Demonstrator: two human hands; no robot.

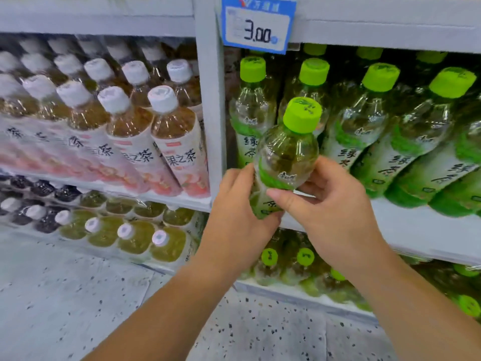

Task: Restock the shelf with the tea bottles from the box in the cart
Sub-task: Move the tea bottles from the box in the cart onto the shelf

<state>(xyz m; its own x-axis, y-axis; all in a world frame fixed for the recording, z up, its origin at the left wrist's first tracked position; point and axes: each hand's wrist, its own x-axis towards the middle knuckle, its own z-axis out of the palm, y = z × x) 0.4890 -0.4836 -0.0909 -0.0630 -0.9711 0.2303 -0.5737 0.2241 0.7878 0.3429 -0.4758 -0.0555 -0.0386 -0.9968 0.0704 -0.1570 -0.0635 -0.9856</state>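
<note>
Both hands are holding the bottle [285, 157] nearly upright, tipping a little to the right, just in front of the shelf [421, 230]. The left hand [242, 217] is gripping its lower body from the left with fingers curling round it, and the right hand [338, 212] is pinching its waist from the right, thumb lying across the front of the label [273, 179]. To do this step well, I judge the person should be sliding it base first into a column of the row [374, 121] just beyond the fingertips, with the label facing outward like its neighbours and the base sitting flat on the board before either hand is letting go. The right hand could be coming off first, since the left seems to be carrying most of the weight. Whether the slot straight behind the bottle is free is hidden by the bottle itself, so feeling for a neighbour before pushing seems wise; a hard shove would be risking toppling those behind. The bottle is showing clear ribbed plastic with greenish tea inside, a bright lime cap [302, 115] above the hands with a dark mark on top, and a green-and-white label with dark characters, partly covered by the fingers. It is matching the row to the right of the hands in cap and label.
</note>
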